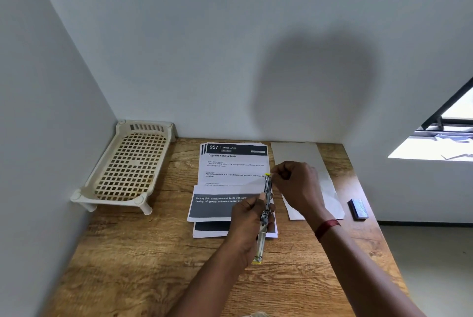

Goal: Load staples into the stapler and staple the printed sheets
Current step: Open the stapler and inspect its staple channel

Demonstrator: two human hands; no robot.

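A slim metal stapler [265,217] with yellow ends is swung wide open, stretching from near my body toward the wall. My left hand [249,219] grips its middle above the printed sheets [230,170], which lie overlapping on the wooden table [143,252]. My right hand [294,186] pinches at the stapler's far yellow tip, fingers closed around something too small to make out. A dark box of staples [357,208] lies near the table's right edge.
A cream plastic lattice tray [128,165] stands on short legs in the back left corner against the walls. A blank white sheet [304,163] lies right of the printed ones. The table's right edge drops to the floor beside a window.
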